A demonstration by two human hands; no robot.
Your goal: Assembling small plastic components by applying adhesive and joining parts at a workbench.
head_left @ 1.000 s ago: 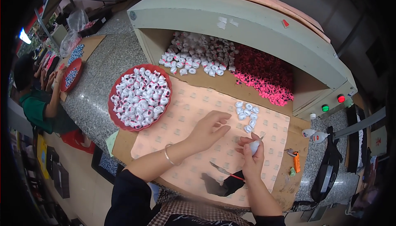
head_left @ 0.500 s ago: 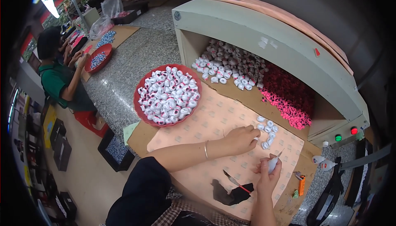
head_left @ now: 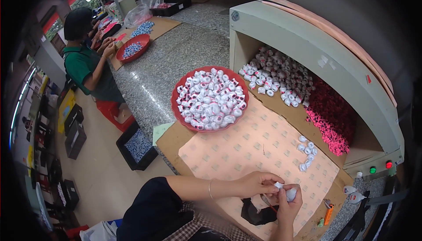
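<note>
Both hands have drawn together near the table's front edge: the left hand (head_left: pixel 259 184), which a moment ago reached toward the short row of small white plastic caps (head_left: pixel 306 151) on the pale patterned paper sheet (head_left: pixel 246 148), now pinches at a small white plastic piece (head_left: pixel 290 193) clasped in the right hand (head_left: pixel 288 203). It appears a fresh part is being fitted, though the fingers hide the join. The red round tray of white pieces (head_left: pixel 210 99) sits well apart.

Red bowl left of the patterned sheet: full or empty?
Full. The red bowl is heaped almost to its rim with small white pieces marked in pink.
</note>
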